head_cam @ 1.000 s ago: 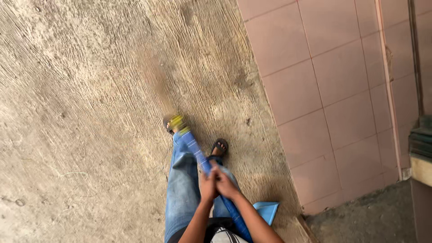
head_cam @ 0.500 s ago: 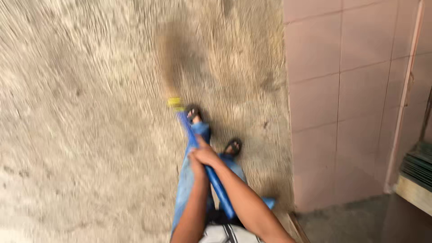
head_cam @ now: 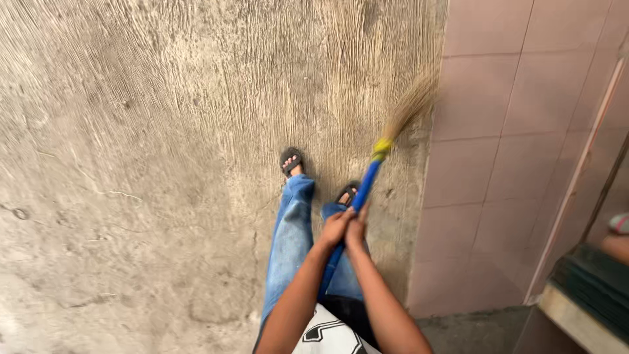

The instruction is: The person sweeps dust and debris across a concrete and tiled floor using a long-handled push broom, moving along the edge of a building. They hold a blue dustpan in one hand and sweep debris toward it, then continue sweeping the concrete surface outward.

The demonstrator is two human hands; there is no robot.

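Concrete floor [head_cam: 131, 164]; broom [head_cam: 367, 177] angled up-right.

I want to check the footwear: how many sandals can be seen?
2. One black sandal is on the concrete floor; the other sandal is beside the blue broom handle.

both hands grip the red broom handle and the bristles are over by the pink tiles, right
Not quite: the handle is blue, not red, with a yellow band where the bristles begin. The head view shows it. The rest holds: the left hand and right hand both grip it, and the bristles are by the pink tiles.
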